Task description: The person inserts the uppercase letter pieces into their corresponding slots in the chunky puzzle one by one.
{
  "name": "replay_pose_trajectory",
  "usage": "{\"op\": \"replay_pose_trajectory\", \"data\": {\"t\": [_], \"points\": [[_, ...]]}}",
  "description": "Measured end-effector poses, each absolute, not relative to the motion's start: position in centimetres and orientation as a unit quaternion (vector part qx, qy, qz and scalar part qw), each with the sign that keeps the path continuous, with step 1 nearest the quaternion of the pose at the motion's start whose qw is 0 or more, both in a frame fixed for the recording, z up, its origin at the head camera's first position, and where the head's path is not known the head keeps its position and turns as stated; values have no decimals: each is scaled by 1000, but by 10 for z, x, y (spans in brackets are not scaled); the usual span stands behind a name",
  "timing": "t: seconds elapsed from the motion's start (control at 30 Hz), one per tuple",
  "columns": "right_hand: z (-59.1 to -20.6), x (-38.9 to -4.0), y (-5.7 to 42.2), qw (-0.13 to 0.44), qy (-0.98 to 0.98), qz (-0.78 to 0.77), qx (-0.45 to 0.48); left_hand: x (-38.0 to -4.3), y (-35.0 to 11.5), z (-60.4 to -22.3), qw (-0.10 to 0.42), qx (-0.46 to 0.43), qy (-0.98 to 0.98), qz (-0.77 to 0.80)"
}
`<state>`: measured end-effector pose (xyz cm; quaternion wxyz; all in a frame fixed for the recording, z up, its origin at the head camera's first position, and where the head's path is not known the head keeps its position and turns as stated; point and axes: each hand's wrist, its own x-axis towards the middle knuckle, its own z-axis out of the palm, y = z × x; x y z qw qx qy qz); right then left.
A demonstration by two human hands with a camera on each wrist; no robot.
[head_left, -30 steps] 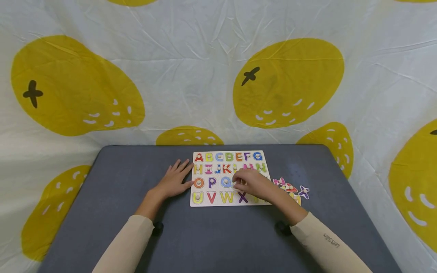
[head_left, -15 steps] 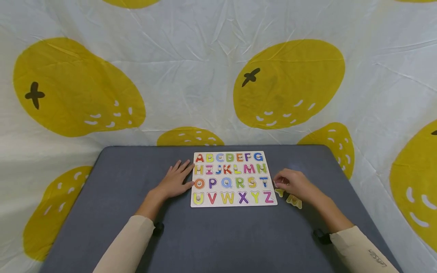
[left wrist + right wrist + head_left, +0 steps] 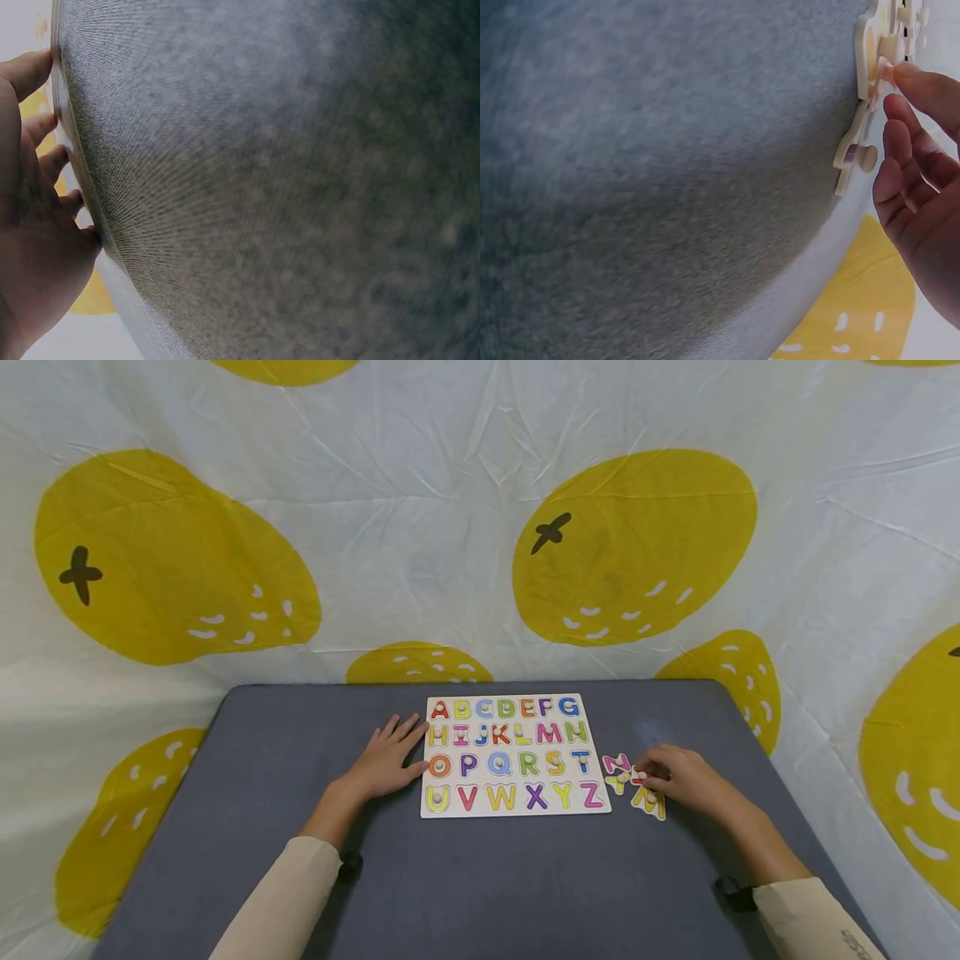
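Observation:
A white alphabet puzzle board lies mid-table in the head view, many of its colourful letters bearing small knobs. My left hand is spread flat on the table, its fingertips and thumb at the board's left edge. Right of the board, my right hand pinches a red letter piece with thumb and index finger; the hand covers most of it. Around it lie a pink letter piece, a yellow Y piece and a yellow W piece. In the right wrist view, another knobbed piece sits below the fingers.
The dark grey table reaches back to a white curtain printed with big yellow fruits. A black wrist strap shows at the right sleeve, and another strap at the left.
My right hand has moved from over the board rightward to the loose letter pieces, then a little further right onto the red one. The left hand has stayed at the board's edge.

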<state>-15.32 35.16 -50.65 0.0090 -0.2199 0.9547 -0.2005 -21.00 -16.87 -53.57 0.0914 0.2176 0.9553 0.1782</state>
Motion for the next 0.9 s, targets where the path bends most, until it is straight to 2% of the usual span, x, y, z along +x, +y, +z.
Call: {"op": "replay_pose_trajectory", "data": {"t": [0.4,0.9], "points": [[-507,-154,354,18,957,-195,-213,-211,-169,-537,91,214,958,170],[-493,-155,329,-25,953,-186,-238,-209,-169,-536,95,217,956,174]]}}
